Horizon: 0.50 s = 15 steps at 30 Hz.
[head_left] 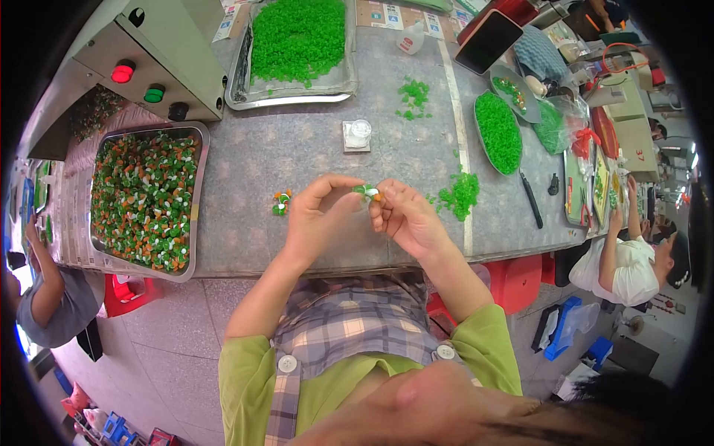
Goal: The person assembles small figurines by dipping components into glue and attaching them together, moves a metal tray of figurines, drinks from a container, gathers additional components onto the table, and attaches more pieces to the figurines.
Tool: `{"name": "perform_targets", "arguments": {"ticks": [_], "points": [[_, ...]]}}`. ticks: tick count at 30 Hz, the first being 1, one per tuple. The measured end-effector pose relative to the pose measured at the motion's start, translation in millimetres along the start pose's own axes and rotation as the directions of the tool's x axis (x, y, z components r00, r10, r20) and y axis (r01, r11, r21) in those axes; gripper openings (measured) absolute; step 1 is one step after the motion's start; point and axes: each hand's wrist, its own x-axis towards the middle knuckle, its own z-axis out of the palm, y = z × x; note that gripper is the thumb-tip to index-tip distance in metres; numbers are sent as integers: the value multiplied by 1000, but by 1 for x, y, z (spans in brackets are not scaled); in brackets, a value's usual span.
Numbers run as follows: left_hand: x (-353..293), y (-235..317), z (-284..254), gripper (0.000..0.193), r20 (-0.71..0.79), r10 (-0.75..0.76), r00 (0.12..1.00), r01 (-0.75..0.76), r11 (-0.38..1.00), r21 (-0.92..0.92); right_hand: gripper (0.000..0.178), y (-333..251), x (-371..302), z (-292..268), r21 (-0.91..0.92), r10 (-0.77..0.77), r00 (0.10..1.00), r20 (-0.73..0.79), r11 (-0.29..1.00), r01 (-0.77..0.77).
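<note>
My left hand (318, 221) and my right hand (411, 221) meet above the near part of the table. Pinched between their fingertips is a small green, white and orange plastic piece (369, 192); its exact kind is too small to make out. Both hands grip it from opposite sides. Beside my left hand lies a little cluster of similar green, white and orange pieces (281, 202). To the right of my right hand, a loose heap of small green pieces (461, 196) rests on the grey tabletop (297, 141).
At left a metal tray (201, 160) is full of mixed pieces, below a machine box (160, 56) with buttons. A tray of green pieces (297, 41) stands at the back. A green-filled dish (497, 132), black knife (531, 199) and small white block (356, 136) are around. Co-workers sit at both sides.
</note>
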Motion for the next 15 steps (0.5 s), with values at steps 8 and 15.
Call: {"name": "perform_targets", "arguments": {"ticks": [8,15], "points": [[0,2,5,14,1,-125,992,123,976,-177,18,6,-4,6,-493,-370,927,-67,820,292],[0,2,7,15,14,-184,983,183,960,-211,13,5,-7,4,-542,-393,917,-63,785,299]]}}
